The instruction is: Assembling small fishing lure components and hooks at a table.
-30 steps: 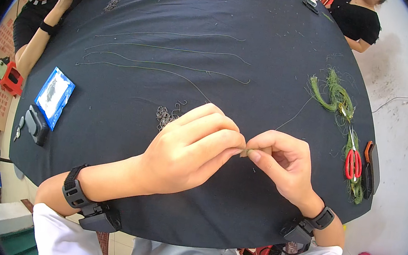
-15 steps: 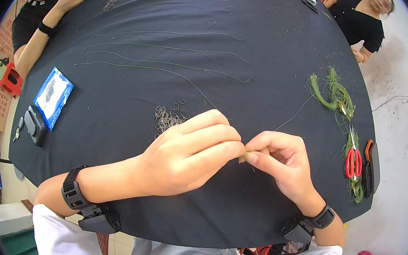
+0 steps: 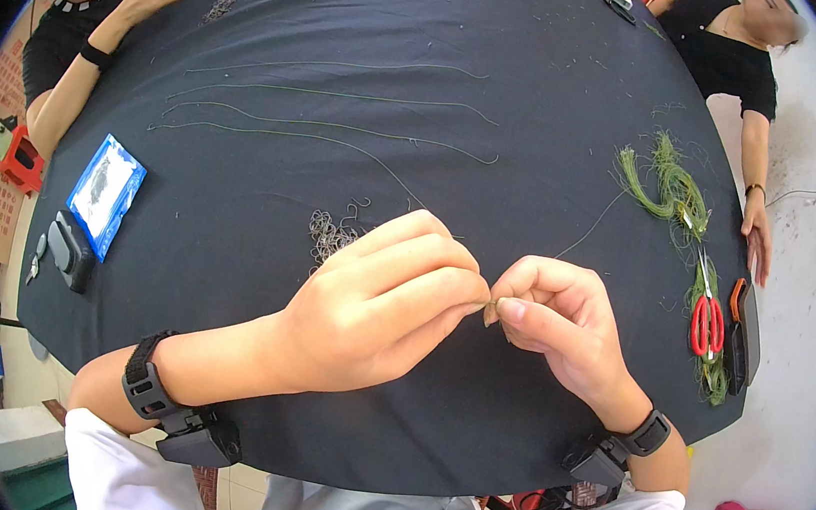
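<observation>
The fingertips of the left hand [image 3: 387,308] are pressed together and brought against those of the right hand [image 3: 493,307], where thumb and forefinger are also pinched closed; what is caught between them is too small to be made out. Just beyond the left hand's knuckles, a heap of small metal hooks [image 3: 332,234] is partly covered. Past the right hand, a thin line [image 3: 597,224] is seen stretched toward a green thread bundle [image 3: 675,190]. Farther beyond the left hand, four long strands [image 3: 385,99] are laid out across the dark, cloth-covered counter [image 3: 541,149]. Well to the right of the right hand, red-handled scissors [image 3: 707,324] are placed on green thread. Well left of the left hand, a blue packet [image 3: 107,197] is set near a dark case [image 3: 72,252].
</observation>
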The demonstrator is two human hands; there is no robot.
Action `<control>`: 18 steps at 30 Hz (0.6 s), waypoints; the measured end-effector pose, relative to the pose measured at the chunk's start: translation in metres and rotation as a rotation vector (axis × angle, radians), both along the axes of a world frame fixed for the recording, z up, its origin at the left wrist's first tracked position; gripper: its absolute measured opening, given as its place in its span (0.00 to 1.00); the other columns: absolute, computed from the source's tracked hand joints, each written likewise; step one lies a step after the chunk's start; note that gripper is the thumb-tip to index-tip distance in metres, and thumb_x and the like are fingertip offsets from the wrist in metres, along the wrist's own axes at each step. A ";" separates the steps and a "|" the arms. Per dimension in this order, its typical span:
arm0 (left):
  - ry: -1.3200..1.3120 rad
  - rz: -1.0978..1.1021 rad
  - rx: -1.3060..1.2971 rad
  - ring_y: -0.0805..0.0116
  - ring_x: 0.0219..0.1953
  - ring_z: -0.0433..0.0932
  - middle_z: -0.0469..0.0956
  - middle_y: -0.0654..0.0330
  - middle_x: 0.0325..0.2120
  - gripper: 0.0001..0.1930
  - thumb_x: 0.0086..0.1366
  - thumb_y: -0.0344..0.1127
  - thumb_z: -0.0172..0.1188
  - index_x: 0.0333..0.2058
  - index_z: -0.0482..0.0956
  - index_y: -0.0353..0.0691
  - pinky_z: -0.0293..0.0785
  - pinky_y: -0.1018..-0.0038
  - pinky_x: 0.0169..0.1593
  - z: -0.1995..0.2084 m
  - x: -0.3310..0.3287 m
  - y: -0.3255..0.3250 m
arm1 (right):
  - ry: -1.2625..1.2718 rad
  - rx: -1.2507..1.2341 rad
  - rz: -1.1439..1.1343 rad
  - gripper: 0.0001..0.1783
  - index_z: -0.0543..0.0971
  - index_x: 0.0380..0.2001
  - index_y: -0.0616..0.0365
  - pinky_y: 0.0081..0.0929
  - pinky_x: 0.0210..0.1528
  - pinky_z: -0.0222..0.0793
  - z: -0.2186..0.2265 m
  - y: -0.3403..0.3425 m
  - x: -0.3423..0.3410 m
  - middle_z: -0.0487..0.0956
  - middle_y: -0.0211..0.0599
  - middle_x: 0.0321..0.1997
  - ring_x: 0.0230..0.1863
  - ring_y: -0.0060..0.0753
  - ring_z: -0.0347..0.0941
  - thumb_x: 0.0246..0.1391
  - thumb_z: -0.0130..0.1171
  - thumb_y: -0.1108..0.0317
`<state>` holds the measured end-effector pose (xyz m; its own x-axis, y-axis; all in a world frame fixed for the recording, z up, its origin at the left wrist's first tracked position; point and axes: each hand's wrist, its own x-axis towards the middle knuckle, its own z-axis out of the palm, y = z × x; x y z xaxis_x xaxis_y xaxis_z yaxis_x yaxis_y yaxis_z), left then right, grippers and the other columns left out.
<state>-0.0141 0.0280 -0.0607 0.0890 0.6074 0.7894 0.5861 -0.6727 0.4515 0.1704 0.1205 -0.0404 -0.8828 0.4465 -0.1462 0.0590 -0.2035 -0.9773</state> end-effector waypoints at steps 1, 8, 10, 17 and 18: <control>0.000 0.001 0.000 0.61 0.26 0.73 0.75 0.54 0.26 0.10 0.44 0.17 0.63 0.28 0.77 0.32 0.70 0.72 0.29 -0.001 0.000 -0.001 | 0.000 0.000 0.001 0.07 0.77 0.34 0.62 0.10 0.23 0.51 0.000 -0.001 -0.001 0.73 0.20 0.24 0.22 0.06 0.59 0.58 0.54 0.69; 0.063 -0.009 0.062 0.58 0.27 0.73 0.75 0.53 0.27 0.12 0.42 0.17 0.63 0.29 0.77 0.29 0.71 0.71 0.29 -0.004 0.003 -0.001 | -0.018 -0.027 -0.005 0.07 0.78 0.32 0.62 0.11 0.21 0.48 -0.002 0.001 0.000 0.71 0.19 0.21 0.20 0.06 0.56 0.56 0.55 0.70; 0.082 -0.002 0.081 0.58 0.27 0.73 0.75 0.52 0.27 0.13 0.41 0.16 0.63 0.30 0.77 0.28 0.71 0.71 0.29 -0.004 0.003 -0.001 | -0.025 -0.066 0.011 0.07 0.78 0.32 0.62 0.11 0.20 0.46 -0.004 0.001 0.000 0.70 0.18 0.19 0.18 0.06 0.55 0.56 0.55 0.70; 0.069 0.001 0.075 0.58 0.27 0.73 0.75 0.53 0.27 0.12 0.42 0.17 0.64 0.29 0.76 0.29 0.71 0.71 0.29 -0.003 0.003 0.001 | -0.014 -0.156 0.010 0.08 0.78 0.31 0.62 0.13 0.19 0.40 -0.006 0.002 -0.001 0.63 0.15 0.15 0.16 0.08 0.50 0.55 0.55 0.68; 0.040 0.011 0.051 0.58 0.26 0.73 0.75 0.53 0.27 0.11 0.42 0.18 0.64 0.28 0.76 0.30 0.71 0.71 0.29 -0.002 0.004 0.001 | -0.009 -0.160 0.006 0.08 0.78 0.31 0.62 0.13 0.19 0.40 -0.006 0.002 -0.001 0.62 0.15 0.15 0.16 0.08 0.49 0.56 0.55 0.68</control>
